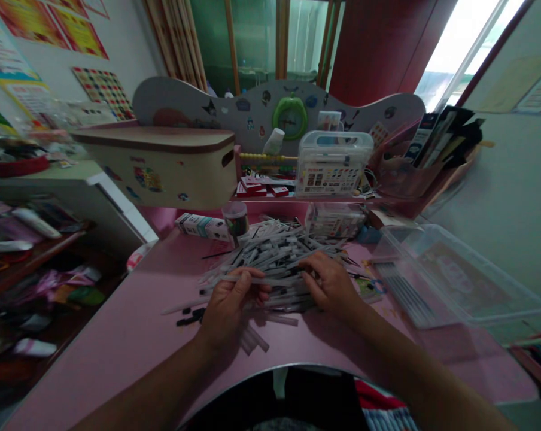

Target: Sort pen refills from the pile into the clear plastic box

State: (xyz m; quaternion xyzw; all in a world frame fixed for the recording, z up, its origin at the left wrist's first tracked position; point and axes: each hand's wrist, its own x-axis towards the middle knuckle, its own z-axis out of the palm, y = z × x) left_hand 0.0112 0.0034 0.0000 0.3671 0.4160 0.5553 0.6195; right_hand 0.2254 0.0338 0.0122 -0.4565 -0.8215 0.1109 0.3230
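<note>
A big heap of clear plastic pens point(274, 251) with dark caps lies on the pink desk point(131, 335). My left hand point(228, 305) is closed around a bundle of these pens at the heap's near left edge. My right hand point(328, 284) rests on the heap's right side, fingers curled onto pens there. A few loose pens and dark caps point(190, 314) lie to the left of my left hand.
A clear plastic tray point(450, 281) holding several pens sits at the right. A small boxed carton point(201, 226) and a round container point(236, 220) stand behind the heap. Farther back are a clear lidded box point(333, 161), a wooden box point(163, 164) and a green clock point(289, 117).
</note>
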